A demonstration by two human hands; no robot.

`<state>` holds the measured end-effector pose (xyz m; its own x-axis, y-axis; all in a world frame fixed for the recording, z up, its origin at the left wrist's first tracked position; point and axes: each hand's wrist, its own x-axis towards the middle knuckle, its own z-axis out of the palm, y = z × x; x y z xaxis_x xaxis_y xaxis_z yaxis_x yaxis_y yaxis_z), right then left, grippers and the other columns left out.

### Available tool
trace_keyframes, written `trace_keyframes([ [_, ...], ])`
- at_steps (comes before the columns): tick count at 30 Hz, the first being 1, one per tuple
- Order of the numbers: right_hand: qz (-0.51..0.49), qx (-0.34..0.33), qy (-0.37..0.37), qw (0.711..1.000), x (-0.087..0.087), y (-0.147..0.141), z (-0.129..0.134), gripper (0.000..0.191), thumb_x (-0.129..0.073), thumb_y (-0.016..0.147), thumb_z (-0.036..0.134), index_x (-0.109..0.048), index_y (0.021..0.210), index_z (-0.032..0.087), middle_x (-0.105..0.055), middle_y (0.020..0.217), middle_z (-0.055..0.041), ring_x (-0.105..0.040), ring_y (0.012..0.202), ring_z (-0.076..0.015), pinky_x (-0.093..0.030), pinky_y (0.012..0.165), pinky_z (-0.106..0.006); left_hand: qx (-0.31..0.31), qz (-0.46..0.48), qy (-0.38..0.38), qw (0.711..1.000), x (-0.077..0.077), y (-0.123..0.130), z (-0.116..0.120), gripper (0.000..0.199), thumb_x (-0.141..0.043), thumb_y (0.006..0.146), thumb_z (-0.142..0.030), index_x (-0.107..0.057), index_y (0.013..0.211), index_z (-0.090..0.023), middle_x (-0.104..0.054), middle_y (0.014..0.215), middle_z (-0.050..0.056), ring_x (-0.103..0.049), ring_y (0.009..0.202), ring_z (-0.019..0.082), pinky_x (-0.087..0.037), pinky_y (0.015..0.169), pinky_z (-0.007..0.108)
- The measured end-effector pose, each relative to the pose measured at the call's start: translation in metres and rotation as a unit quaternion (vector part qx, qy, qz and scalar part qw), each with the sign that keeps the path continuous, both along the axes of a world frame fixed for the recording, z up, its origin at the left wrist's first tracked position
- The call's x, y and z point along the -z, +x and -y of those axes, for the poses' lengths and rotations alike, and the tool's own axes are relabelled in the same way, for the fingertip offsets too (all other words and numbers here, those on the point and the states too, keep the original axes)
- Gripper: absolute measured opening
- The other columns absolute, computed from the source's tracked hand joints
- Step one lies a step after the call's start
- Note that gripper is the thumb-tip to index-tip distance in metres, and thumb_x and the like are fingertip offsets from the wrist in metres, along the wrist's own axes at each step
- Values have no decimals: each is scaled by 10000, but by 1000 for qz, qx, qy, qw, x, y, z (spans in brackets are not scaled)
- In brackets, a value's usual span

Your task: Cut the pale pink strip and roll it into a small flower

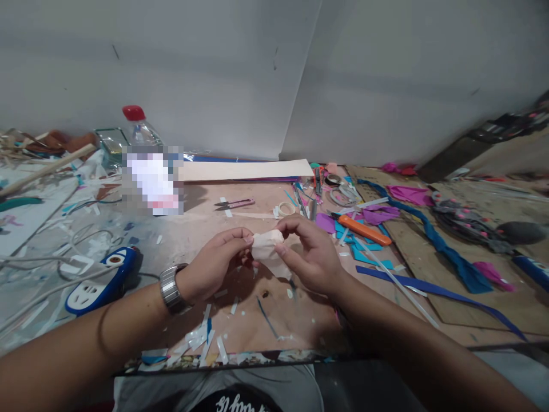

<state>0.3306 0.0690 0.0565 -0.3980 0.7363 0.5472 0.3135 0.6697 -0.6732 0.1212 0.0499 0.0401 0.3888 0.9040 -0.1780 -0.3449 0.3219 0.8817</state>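
Observation:
Between my two hands, above the middle of the worktable, is a small piece of pale, crinkled material (266, 245), perhaps paper or cloth. My left hand (225, 252), with a metal watch (172, 289) at the wrist, pinches its left end. At its right end, the thumb and fingers of my right hand (309, 252) close on the upper edge. The lower part of the pale piece hangs down. Just beyond my hands lie a roll of tape (287, 209) and a pair of thread snips (234, 203).
An orange utility knife (364, 230) lies on coloured scraps at the right, near a blue strip (433, 294). A long cream strip (244, 170) is at the back. On the left are a blue-and-white power strip (100, 280), cables and a red-capped bottle (139, 129).

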Motion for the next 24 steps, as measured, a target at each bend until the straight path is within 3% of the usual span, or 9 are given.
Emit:
trace_keyframes([
  [7,31,-31,44,998,-2,0,2,172,-667,887,269,-613,1037,203,-647,950,-54,-612,862,-195,-500,779,-346,26,-54,45,997,-1,-3,1,273,-689,918,-387,-589,808,-159,-546,705,-33,-480,635,89,-379,611,207],
  [12,38,-59,108,992,-5,0,4,184,-660,880,224,-613,1056,203,-657,964,-65,-624,875,-199,-510,792,-353,-9,-95,82,992,-5,-3,0,275,-595,963,-341,-579,753,-164,-497,666,-41,-429,621,99,-365,607,225],
  [15,37,-70,131,988,-5,1,5,224,-670,866,217,-613,1082,200,-659,959,-66,-626,866,-197,-517,777,-342,-20,-156,144,977,-7,-5,-1,311,-526,993,-347,-571,746,-165,-493,680,-30,-431,647,116,-369,632,248],
  [18,42,-72,158,984,-4,2,5,270,-690,847,201,-612,1105,197,-665,950,-68,-635,861,-200,-528,766,-339,-29,-220,258,940,-10,-10,-1,289,-485,1006,-350,-579,804,-167,-543,759,-4,-480,724,144,-400,693,277],
  [22,60,-85,228,968,-4,3,3,312,-715,837,198,-620,1134,188,-676,940,-83,-647,859,-217,-539,736,-350,-49,-297,453,839,-12,-19,-1,106,-583,923,-271,-598,908,-167,-622,856,39,-548,795,180,-428,759,318],
  [24,73,-98,262,957,-5,4,2,321,-725,837,201,-628,1143,187,-685,930,-84,-645,839,-220,-536,724,-362,-60,-305,513,800,-13,-22,-1,67,-574,908,-236,-599,901,-174,-637,848,55,-562,787,191,-430,748,329],
])
